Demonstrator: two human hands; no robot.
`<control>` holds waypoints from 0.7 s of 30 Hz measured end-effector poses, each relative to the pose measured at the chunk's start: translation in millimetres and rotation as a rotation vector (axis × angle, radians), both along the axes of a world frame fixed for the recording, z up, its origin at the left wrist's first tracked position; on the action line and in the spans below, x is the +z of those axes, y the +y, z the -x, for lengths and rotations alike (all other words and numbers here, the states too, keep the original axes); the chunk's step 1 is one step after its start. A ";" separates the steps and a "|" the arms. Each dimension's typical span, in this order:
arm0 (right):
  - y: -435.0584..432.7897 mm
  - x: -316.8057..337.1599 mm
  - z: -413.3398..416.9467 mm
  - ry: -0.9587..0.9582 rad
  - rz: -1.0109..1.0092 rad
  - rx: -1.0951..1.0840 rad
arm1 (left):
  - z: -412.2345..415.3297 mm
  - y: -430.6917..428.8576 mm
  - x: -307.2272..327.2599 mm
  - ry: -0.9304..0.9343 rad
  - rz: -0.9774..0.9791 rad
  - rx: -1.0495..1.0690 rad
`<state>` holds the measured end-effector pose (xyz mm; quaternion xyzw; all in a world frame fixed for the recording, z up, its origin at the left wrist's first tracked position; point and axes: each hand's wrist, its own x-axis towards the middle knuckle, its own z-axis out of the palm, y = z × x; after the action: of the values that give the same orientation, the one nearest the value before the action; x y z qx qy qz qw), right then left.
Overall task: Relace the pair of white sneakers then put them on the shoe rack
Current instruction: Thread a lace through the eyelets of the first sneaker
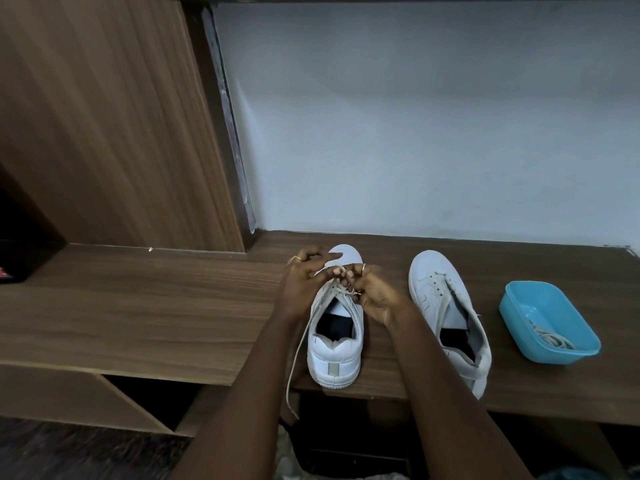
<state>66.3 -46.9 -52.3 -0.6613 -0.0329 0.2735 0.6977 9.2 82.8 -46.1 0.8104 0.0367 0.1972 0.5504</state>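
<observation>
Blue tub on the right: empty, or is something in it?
Not empty: the blue tub holds a loose pale shoelace, bunched at its near end.

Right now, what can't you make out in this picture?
Head view:
Toe-end eyelets of the sneaker being laced: covered by left hand and right hand pinching its lace.
Dark object: cut off by left edge.
Spare lace in the blue tub: too small to see its ends.
</observation>
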 end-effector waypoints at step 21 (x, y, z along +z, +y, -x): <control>-26.3 3.8 2.3 -0.734 0.687 -0.257 | 5.4 8.3 -15.1 0.255 0.604 0.093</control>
<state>63.9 -73.2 -48.6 -0.9033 -0.1026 -0.0694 0.4107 3.7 91.1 -61.2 0.6263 0.1992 0.0995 0.7471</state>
